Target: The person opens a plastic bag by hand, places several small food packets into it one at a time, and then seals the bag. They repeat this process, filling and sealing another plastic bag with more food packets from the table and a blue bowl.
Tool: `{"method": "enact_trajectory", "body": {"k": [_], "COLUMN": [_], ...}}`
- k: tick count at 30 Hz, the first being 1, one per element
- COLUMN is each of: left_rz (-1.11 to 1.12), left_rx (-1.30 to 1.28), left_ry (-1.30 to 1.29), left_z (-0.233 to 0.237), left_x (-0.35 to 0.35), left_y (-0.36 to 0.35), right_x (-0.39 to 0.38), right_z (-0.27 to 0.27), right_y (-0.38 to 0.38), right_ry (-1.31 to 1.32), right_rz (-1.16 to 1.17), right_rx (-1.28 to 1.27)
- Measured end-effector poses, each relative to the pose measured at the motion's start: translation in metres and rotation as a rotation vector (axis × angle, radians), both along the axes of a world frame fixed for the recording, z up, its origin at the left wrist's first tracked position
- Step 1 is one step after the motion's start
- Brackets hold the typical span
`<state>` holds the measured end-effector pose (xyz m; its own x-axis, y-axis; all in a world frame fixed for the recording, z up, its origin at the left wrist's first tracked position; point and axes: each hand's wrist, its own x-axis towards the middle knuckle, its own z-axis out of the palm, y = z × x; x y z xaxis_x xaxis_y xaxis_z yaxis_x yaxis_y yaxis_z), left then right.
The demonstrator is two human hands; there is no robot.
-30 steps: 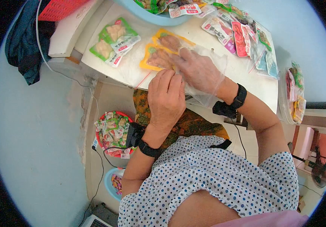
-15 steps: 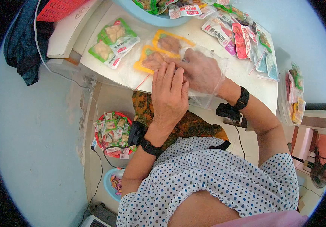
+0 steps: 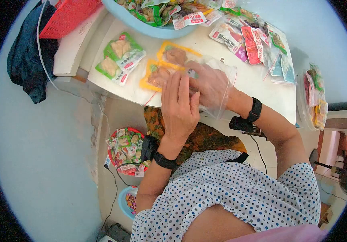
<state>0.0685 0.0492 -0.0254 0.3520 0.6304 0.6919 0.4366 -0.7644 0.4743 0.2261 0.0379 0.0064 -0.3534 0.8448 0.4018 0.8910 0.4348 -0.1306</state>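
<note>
My left hand lies nearly flat, fingers together and stretched out, its fingertips over the edge of a yellow-bordered food packet. A second yellow-bordered packet lies just beyond it. My right hand is seen through a clear plastic bag, which spreads around it toward the wrist. The right fingers are curled beside the left fingertips, near a small green patch; what they hold is hidden and blurred. To the left lie two green-bordered packets with white labels.
A blue basin full of packets stands at the table's back. More packets lie at the right, near a clear tub. A red basket is at the upper left. On the floor are a red basin and a blue one.
The right hand has shifted slightly inside the clear bag, and its fingers are more blurred. The left thumb sits a little farther from the fingers. The whole view has tilted slightly.
</note>
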Motion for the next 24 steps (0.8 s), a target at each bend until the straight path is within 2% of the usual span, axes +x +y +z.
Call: {"method": "enact_trajectory", "body": {"k": [1, 4, 7, 10, 13, 16, 20, 24], "left_rz": [0.001, 0.011, 0.031, 0.033, 0.035, 0.033, 0.031, 0.039], "left_rx": [-0.006, -0.017, -0.002, 0.013, 0.015, 0.016, -0.002, 0.005], "left_ry": [-0.01, -0.011, 0.035, 0.044, 0.054, 0.083, 0.12, 0.133], "left_z": [-0.002, -0.007, -0.006, -0.004, -0.003, -0.003, -0.003, -0.002], "left_x": [0.0, -0.002, -0.002, -0.001, -0.001, -0.001, -0.002, -0.001], "left_y": [0.0, -0.001, -0.003, -0.004, -0.005, -0.005, -0.007, -0.007], "right_x": [0.0, 0.0, -0.003, 0.0, 0.002, 0.002, 0.001, 0.0], "right_z": [0.0, 0.0, 0.013, 0.006, 0.005, 0.003, -0.002, 0.003], "right_y": [-0.001, 0.0, 0.0, 0.002, 0.001, -0.001, 0.003, 0.004], "right_ry": [0.019, 0.06, 0.035, 0.09, -0.024, 0.022, 0.06, 0.064], "right_rz": [0.006, -0.042, -0.098, -0.009, -0.034, -0.118, -0.187, -0.16], "right_rx": [0.047, -0.045, -0.234, -0.111, -0.096, -0.077, -0.194, -0.252]}}
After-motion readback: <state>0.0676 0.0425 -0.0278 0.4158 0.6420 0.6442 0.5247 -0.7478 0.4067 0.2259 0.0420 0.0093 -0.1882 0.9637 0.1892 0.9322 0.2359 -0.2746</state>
